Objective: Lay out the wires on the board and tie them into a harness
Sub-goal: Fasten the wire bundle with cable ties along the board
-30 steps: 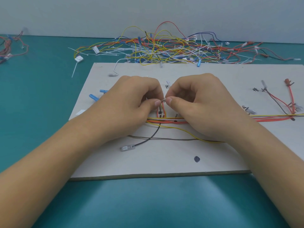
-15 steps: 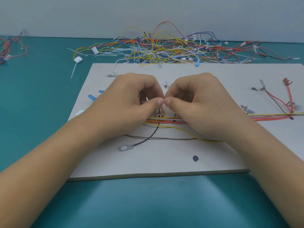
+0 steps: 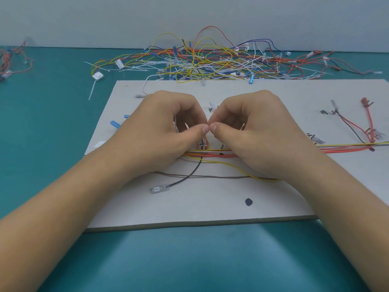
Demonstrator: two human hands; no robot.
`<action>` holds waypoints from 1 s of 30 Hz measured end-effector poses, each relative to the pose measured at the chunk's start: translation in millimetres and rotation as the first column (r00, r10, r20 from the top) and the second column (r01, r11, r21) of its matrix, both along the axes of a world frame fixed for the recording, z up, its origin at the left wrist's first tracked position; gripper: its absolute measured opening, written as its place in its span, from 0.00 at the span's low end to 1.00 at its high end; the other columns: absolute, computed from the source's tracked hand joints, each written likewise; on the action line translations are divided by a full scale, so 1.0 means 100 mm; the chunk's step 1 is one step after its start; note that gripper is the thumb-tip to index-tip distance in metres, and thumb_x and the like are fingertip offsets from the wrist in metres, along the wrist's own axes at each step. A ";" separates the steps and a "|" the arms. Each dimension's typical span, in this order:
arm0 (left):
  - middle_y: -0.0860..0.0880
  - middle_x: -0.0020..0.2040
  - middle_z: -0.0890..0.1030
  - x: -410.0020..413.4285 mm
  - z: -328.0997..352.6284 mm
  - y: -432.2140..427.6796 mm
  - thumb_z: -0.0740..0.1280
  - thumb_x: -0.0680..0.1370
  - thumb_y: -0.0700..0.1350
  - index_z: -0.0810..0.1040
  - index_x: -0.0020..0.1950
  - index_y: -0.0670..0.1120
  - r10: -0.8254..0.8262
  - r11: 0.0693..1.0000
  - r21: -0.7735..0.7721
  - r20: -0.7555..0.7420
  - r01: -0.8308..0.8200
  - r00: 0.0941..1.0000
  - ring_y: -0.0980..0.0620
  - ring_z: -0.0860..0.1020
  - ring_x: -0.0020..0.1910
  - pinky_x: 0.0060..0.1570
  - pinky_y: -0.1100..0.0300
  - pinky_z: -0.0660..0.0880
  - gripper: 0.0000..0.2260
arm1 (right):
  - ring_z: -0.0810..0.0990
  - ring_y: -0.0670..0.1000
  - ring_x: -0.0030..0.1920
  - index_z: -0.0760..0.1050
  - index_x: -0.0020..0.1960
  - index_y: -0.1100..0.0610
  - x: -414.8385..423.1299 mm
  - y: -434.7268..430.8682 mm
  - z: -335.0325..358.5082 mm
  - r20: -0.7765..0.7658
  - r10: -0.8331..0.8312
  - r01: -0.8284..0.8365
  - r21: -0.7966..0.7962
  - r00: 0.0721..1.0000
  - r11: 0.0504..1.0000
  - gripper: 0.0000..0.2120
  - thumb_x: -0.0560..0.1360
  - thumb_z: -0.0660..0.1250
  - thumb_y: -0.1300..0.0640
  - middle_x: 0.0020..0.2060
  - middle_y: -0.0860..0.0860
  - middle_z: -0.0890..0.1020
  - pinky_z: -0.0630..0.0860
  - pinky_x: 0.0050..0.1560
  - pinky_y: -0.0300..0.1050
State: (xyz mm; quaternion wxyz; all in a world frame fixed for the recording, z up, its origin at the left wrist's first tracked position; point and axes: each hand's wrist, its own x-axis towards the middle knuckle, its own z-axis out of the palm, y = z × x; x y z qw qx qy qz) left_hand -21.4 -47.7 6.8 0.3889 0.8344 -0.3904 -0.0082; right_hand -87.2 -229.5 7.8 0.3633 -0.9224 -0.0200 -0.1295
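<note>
Thumb pads of both hands met tip to tip over the middle of the board, forefingers curled down onto them in a narrow pinch. Left hand and right hand were both fisted, heels resting on the board. A pale sliver showed under the left forefinger, judged to be a cable tie. Most of it was hidden, so I could not confirm that either hand gripped it.

Directly beneath the pinch ran the wire bundle: red, orange, yellow and white leads lying side by side, continuing toward the board's right edge. A yellow wire, a brown wire and a black wire ending in a clear terminal strayed out toward the near edge.

Handling judgement:
- The leads looked thin, light and limp, with some spring. They would probably splay once released.
- Best hold is likely pinching the bundle close on either side of the tie point.
- The tie looked small and smooth, so it may slip. Grip the tail, not the head.
- Terminals may be the fragile part, so avoid pulling by them.

Beyond the far edge, on the teal table, lay the loose wire pile.
</note>
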 end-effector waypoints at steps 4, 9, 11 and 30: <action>0.55 0.33 0.80 0.01 -0.01 0.00 0.73 0.78 0.40 0.83 0.43 0.46 0.006 1.000 0.022 0.020 -0.007 1.000 0.65 0.74 0.28 0.30 0.75 0.66 0.04 | 0.78 0.42 0.31 0.84 0.40 0.50 0.00 0.01 -0.01 0.008 -0.002 0.002 -0.009 1.000 1.000 0.06 0.74 0.72 0.59 0.28 0.44 0.81 0.70 0.32 0.32; 0.56 0.32 0.79 0.00 -0.01 0.00 0.72 0.77 0.39 0.82 0.42 0.46 0.001 1.000 0.024 0.006 -0.001 1.000 0.64 0.74 0.28 0.29 0.75 0.65 0.04 | 0.78 0.44 0.32 0.83 0.40 0.50 0.01 0.02 -0.01 0.023 -0.005 0.005 -0.016 1.000 1.000 0.05 0.74 0.71 0.58 0.28 0.43 0.79 0.68 0.32 0.31; 0.56 0.32 0.79 0.01 -0.02 0.00 0.72 0.77 0.39 0.82 0.42 0.47 0.005 1.000 0.026 0.005 -0.005 1.000 0.64 0.74 0.27 0.29 0.75 0.65 0.04 | 0.78 0.45 0.32 0.83 0.40 0.50 0.01 0.01 0.00 0.034 -0.010 0.010 -0.016 0.999 1.000 0.05 0.74 0.71 0.58 0.27 0.42 0.78 0.66 0.31 0.31; 0.59 0.32 0.80 0.01 -0.02 0.00 0.73 0.77 0.40 0.83 0.43 0.50 0.031 0.999 0.033 0.019 -0.032 0.999 0.67 0.75 0.29 0.31 0.76 0.67 0.05 | 0.75 0.43 0.30 0.82 0.41 0.50 0.02 -0.01 -0.01 0.027 -0.009 0.009 0.014 1.000 1.000 0.05 0.75 0.71 0.58 0.26 0.39 0.77 0.64 0.30 0.30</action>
